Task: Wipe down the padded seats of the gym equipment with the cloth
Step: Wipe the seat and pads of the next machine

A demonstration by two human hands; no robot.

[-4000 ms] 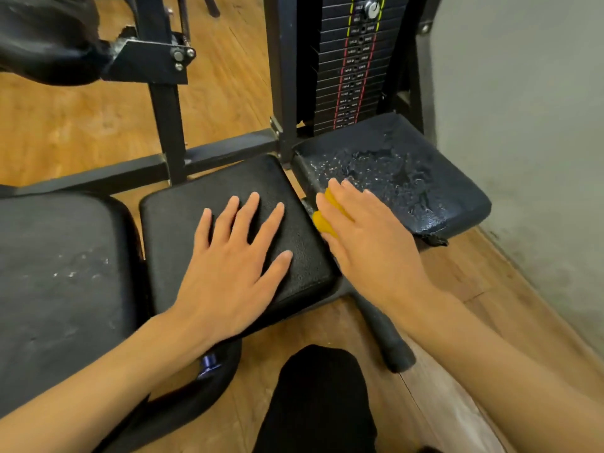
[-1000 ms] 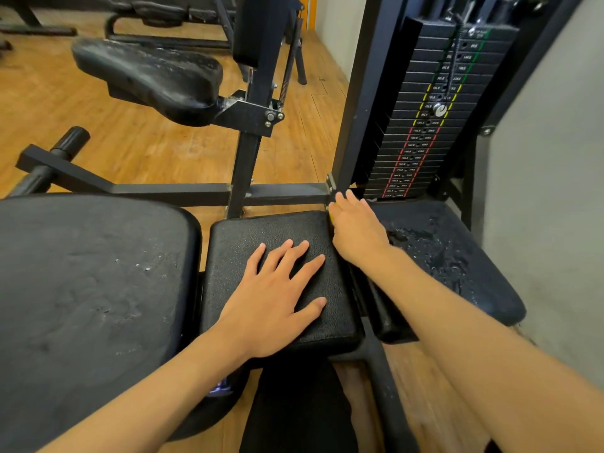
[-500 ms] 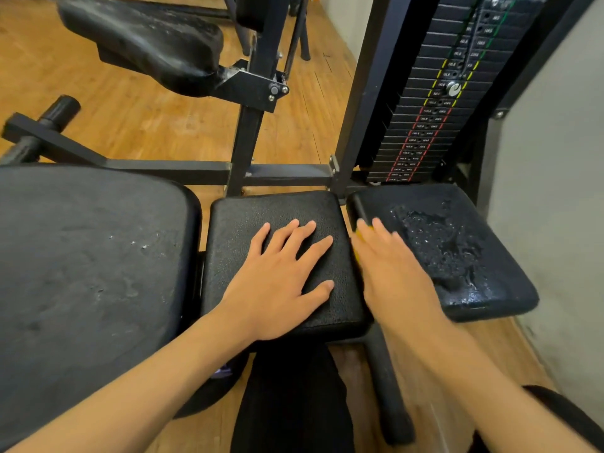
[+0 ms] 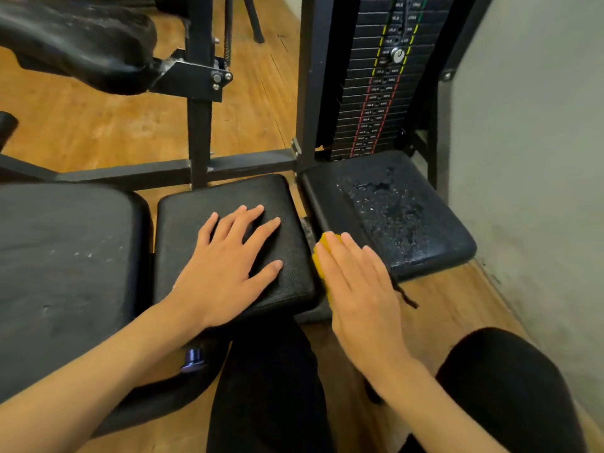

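Note:
Three black padded seats lie side by side: a large left pad (image 4: 65, 256), a small middle pad (image 4: 196, 210) and a right pad (image 4: 425, 230) beaded with water drops. My left hand (image 4: 228, 263) rests flat on the middle pad, fingers spread. Under the straight fingers of my right hand (image 4: 359, 286) is a yellow cloth (image 4: 322, 253), pressed against the near left edge of the right pad, at the gap between the two pads. Only a small part of the cloth shows.
A black weight stack (image 4: 382, 86) stands behind the right pad, beside a grey wall (image 4: 539, 142). Black steel frame bars (image 4: 202, 138) cross the wooden floor behind the pads, and another raised pad (image 4: 78, 47) is at upper left. My knees in black trousers (image 4: 271, 387) are below.
My right hand with the cloth slid toward me along the gap, from the far corner of the pads to their near edge. My left hand stayed flat on the middle pad.

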